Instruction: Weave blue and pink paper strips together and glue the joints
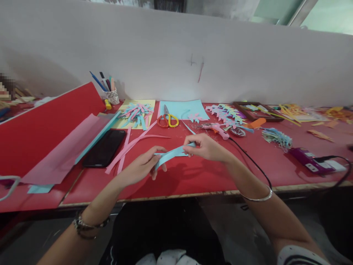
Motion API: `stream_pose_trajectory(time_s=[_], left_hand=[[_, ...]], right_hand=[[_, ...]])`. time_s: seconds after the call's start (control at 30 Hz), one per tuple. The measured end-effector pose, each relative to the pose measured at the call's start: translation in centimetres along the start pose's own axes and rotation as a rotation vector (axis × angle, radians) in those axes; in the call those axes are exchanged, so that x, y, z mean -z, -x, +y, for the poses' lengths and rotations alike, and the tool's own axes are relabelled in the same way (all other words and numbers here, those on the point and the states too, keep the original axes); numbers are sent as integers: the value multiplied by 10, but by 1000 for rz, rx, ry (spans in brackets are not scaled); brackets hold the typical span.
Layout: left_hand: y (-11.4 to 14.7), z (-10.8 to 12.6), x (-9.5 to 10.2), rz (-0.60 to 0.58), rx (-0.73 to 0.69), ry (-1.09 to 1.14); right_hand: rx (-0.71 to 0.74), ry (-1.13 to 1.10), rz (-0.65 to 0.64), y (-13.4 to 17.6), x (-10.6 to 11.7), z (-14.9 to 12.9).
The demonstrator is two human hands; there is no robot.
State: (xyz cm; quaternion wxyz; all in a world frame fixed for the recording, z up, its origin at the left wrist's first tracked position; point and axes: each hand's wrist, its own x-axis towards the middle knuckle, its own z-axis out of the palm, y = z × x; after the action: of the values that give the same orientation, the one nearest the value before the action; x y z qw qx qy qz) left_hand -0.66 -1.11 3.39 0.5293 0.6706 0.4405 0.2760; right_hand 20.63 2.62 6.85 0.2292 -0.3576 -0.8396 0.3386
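A light blue paper strip (171, 155) stretches between my two hands, just above the red tabletop. My left hand (149, 161) pinches its near left end between thumb and fingers. At the other end, my right hand (202, 147) grips the strip with thumb and forefinger. Another stretch of blue paper shows just beneath it; whether it is the same piece folded I cannot tell. Long pink paper strips (129, 147) lie on the table beside my left hand. Beyond my hands rest scissors (168, 119) with red and yellow handles.
A pink glue gun (216, 129) with a black cord lies to the right, near a purple power strip (311, 161). At left are a black phone (104, 149), pink paper (66, 154) and a pen cup (112, 96). Cut strips (136, 113) are heaped at the back.
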Motion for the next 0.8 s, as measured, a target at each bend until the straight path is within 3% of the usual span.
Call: stream_pose_trajectory(time_s=[0.27,0.47,0.63,0.8], left_hand=[[-5,0,-1,156,-55,-225],[-5,3,-6,29,-80,-296],[-4,1,-4,23,-60,-277],[0,-2,7,150,-2,-234]], right_hand=[[23,75,-5,2,0,4],[81,298,-96,-5,-16,-5],[65,161,-261,-9,-24,-12],[83,173,-157,-6,-21,-8]])
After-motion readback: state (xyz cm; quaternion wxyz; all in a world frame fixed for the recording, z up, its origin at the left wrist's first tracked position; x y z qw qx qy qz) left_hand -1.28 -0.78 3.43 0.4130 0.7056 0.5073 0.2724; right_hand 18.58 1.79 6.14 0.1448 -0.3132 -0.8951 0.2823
